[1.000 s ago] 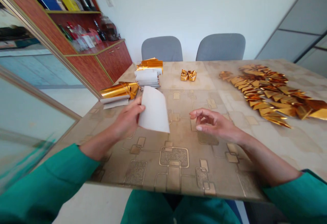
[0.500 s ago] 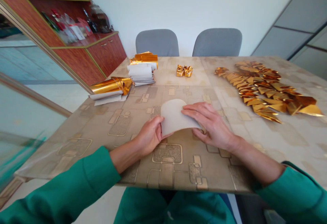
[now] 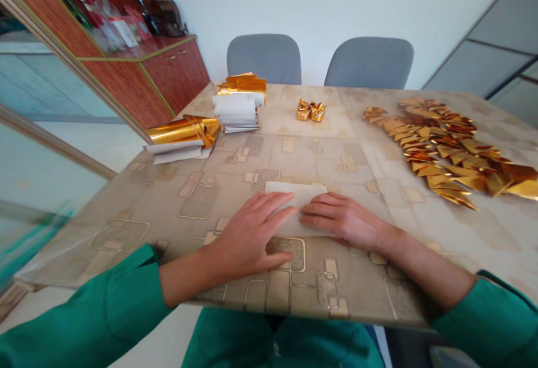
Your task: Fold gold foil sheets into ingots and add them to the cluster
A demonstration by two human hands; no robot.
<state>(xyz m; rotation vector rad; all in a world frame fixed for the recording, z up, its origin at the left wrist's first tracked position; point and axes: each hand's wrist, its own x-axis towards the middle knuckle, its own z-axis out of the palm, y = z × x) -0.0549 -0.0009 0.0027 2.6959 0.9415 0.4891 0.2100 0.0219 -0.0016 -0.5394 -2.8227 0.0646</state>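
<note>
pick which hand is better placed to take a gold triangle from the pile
Right, probably: the right hand rests on the white paper on the same side as the gold triangles, while the left hand lies farther away, with the paper between it and them.

Left hand [image 3: 247, 234] and right hand [image 3: 347, 219] are held palm down and flat, both open, with nothing gripped. Left fingers [image 3: 269, 211] are extended and slightly spread, angled up and inward; left thumb [image 3: 282, 256] is stretched out low and well apart from them. Right fingers [image 3: 319, 217] are kept close together, slightly curved, pointing inward. Fingertips of the two hands are just apart, not touching. Wrists are kept low. Left forearm [image 3: 185, 277] and right forearm [image 3: 432, 267] are angled in from the lower corners, bare up to the green sleeves [image 3: 84, 301].
</note>
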